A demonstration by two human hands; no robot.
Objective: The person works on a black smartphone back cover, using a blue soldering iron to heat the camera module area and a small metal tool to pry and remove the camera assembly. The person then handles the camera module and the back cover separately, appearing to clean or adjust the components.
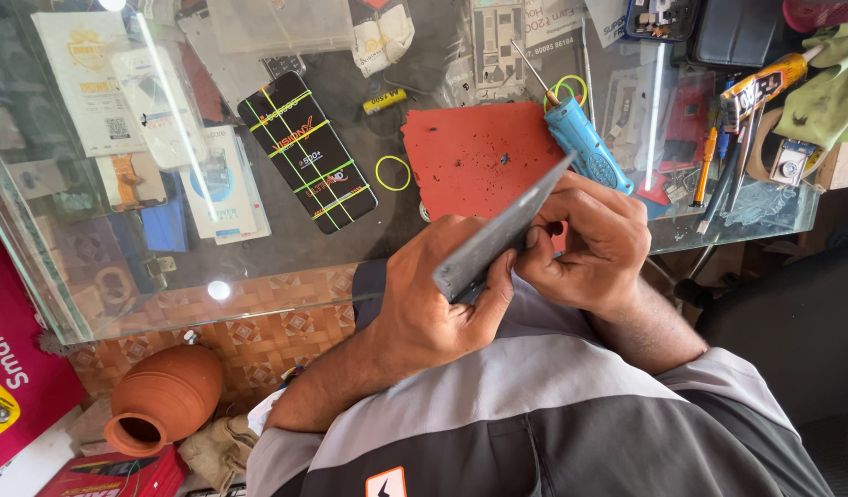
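While both hands (525, 267) grip phone (498, 235), table edge (258, 304) near

1. The lower end of the grey flat panel (498, 237) is hidden inside the left hand (442, 294).
2. What the right hand (594, 244) pinches is too small to tell.
3. The red box (111, 474) is cut off by the bottom edge.

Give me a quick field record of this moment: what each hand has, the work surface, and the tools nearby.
Left hand: left hand grips the flat grey slab-shaped device, seen edge-on.
Right hand: right hand pinches the slab's upper edge with its fingers.
Surface: glass-topped counter.
Under hands: red square mat.
Nearby tools: blue-handled screwdriver; yellow rubber band.
Also: black phone bound with yellow bands; terracotta clay pot on the floor.
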